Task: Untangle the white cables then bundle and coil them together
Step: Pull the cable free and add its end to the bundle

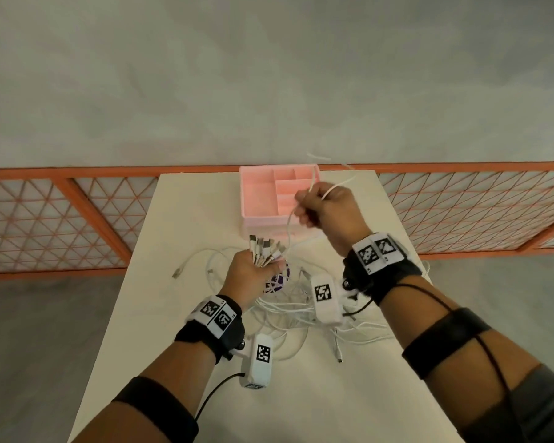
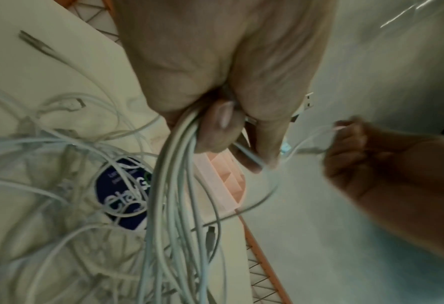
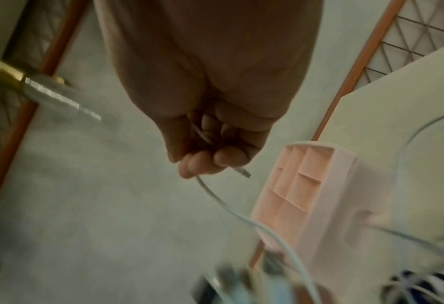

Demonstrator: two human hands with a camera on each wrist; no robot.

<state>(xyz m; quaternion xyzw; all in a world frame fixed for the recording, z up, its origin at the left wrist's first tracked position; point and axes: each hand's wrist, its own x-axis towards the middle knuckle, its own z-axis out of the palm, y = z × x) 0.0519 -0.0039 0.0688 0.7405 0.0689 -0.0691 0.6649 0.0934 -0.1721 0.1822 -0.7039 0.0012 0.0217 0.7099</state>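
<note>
A tangle of white cables (image 1: 288, 311) lies on the white table (image 1: 179, 346). My left hand (image 1: 256, 270) grips a bunch of cable ends, and their connectors (image 1: 264, 246) stick up past the fingers. In the left wrist view the left hand (image 2: 215, 127) has its fingers curled round the bundle (image 2: 174, 168), which hangs down into the tangle. My right hand (image 1: 320, 206) is raised over the pink box and grips one white cable (image 1: 289, 225) that runs down to the left hand's bunch. In the right wrist view the right hand (image 3: 210, 152) holds this cable (image 3: 215, 193), and its plug (image 3: 244, 172) pokes out.
A pink compartment box (image 1: 259, 193) stands at the table's far edge. A dark blue round label (image 1: 280, 279) lies under the cables. Loose plugs lie at the left (image 1: 176, 271) and front right (image 1: 339, 354). An orange mesh fence (image 1: 61, 219) runs behind the table.
</note>
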